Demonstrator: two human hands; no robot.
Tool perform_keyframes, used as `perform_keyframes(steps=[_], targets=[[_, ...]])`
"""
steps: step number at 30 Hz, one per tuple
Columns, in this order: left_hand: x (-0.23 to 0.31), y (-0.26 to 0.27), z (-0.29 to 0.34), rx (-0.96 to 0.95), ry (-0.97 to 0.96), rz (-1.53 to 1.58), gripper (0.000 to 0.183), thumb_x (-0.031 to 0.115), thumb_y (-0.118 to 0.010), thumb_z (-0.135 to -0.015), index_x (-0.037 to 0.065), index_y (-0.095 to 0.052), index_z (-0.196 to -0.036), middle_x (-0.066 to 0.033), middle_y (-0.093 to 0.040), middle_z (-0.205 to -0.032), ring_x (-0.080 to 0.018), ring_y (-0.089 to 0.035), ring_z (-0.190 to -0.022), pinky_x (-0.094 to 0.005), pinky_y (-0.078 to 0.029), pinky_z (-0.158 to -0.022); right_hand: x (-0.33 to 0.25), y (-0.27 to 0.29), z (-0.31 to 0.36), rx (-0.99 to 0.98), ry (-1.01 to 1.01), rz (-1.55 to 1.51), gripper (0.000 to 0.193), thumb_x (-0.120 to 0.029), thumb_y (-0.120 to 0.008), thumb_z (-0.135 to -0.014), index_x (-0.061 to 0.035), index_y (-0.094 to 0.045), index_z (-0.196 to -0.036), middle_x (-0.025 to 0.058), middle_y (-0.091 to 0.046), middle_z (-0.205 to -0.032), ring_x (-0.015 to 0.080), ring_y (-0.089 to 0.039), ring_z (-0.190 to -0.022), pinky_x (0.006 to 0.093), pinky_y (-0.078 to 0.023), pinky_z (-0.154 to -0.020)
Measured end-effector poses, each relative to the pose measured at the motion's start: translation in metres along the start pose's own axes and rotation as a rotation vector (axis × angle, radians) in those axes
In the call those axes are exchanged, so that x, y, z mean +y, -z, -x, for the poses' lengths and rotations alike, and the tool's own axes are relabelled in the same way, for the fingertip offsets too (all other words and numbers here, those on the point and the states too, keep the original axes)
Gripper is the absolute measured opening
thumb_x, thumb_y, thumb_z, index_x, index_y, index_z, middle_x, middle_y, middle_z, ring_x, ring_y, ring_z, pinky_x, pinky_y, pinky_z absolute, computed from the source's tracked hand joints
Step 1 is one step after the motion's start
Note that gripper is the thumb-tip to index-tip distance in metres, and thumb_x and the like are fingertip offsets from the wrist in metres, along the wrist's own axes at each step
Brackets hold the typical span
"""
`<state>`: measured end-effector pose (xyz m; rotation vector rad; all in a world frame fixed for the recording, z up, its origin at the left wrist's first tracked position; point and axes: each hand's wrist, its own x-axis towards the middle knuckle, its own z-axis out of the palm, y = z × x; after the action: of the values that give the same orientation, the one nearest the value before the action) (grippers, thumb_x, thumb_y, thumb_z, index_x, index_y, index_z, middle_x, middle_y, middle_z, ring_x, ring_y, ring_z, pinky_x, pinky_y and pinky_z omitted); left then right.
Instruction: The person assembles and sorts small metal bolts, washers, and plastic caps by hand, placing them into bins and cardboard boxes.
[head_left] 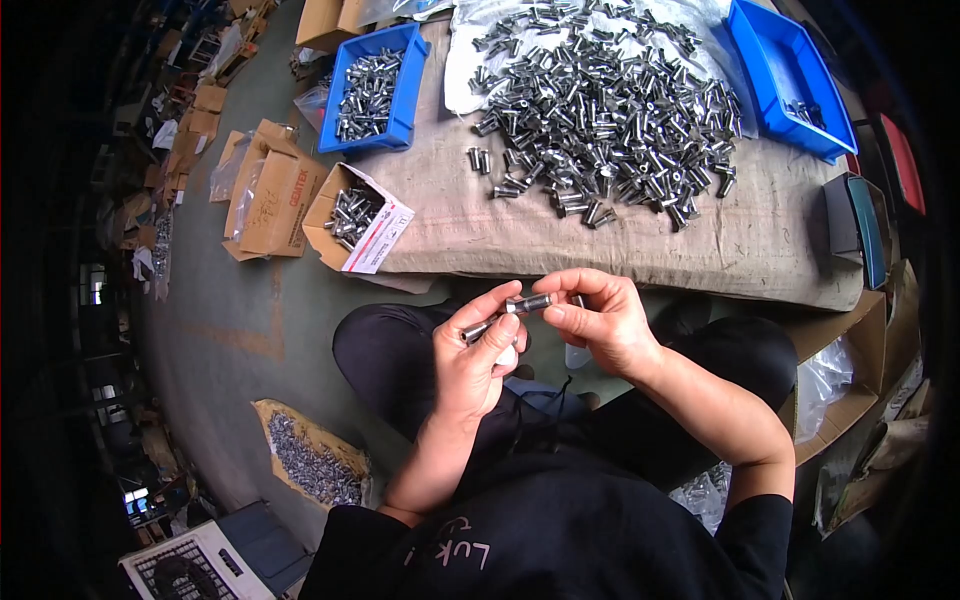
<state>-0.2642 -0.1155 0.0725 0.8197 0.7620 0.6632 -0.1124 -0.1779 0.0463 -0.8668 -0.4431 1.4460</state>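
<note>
Over my lap, my left hand [482,350] is closed on metal bolts. One bolt [530,304] points right from its fingertips, its wider end by the thumb. A second bolt [477,331] lies across the fingers with one end sticking out to the left. At the tip of the first bolt, the thumb and forefinger of my right hand [605,322] pinch together. Another bolt [578,301] shows partly within the right hand's curled fingers. Beyond my hands, a large heap of similar bolts [610,120] covers the cloth-topped table [460,225].
Blue bins stand at the table's far left [408,100] and far right [790,60], both with metal parts inside. A cardboard box [335,250] of bolts sits at the near left corner. Small parts lie on a yellowish sheet [265,412] on the floor. An open carton [840,425] is at my right.
</note>
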Motion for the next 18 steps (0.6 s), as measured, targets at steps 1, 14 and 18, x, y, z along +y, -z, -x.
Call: perform_keyframes(steps=[1, 14, 18], targets=[[0.0000, 0.0006, 0.0001, -0.018, 0.000, 0.010, 0.032, 0.002, -0.057, -0.081, -0.002, -0.052, -0.113, -0.0072, -0.059, -0.087, -0.0071, -0.047, -0.059, -0.0152, -0.027, -0.040, -0.0004, 0.0008, 0.0006, -0.012, -0.029, -0.001, 0.021, -0.005, -0.063, -0.078, -0.0016, -0.060, -0.098, -0.0021, -0.057, -0.073, 0.0020, -0.044, -0.058, 0.0153, -0.034, -0.049], [-0.0006, 0.0009, 0.0008, -0.044, -0.039, 0.036, 0.032, -0.001, -0.056, -0.080, 0.001, -0.054, -0.112, -0.0122, -0.059, -0.098, -0.0092, -0.051, -0.062, -0.0139, -0.032, -0.041, -0.0028, -0.0001, 0.0014, -0.120, 0.007, -0.052, 0.025, -0.002, -0.062, -0.077, -0.0009, -0.056, -0.102, -0.0006, -0.057, -0.078, 0.0036, -0.048, -0.065, 0.0163, -0.039, -0.056], [-0.0015, 0.0001, 0.0010, -0.035, -0.040, 0.057, 0.030, 0.000, -0.057, -0.080, 0.002, -0.055, -0.110, -0.0115, -0.059, -0.099, -0.0088, -0.052, -0.062, -0.0136, -0.032, -0.041, -0.0001, -0.0042, 0.0023, -0.138, 0.129, 0.002, 0.031, 0.002, -0.064, -0.074, -0.0021, -0.051, -0.102, -0.0012, -0.055, -0.079, 0.0033, -0.049, -0.069, 0.0167, -0.041, -0.062]])
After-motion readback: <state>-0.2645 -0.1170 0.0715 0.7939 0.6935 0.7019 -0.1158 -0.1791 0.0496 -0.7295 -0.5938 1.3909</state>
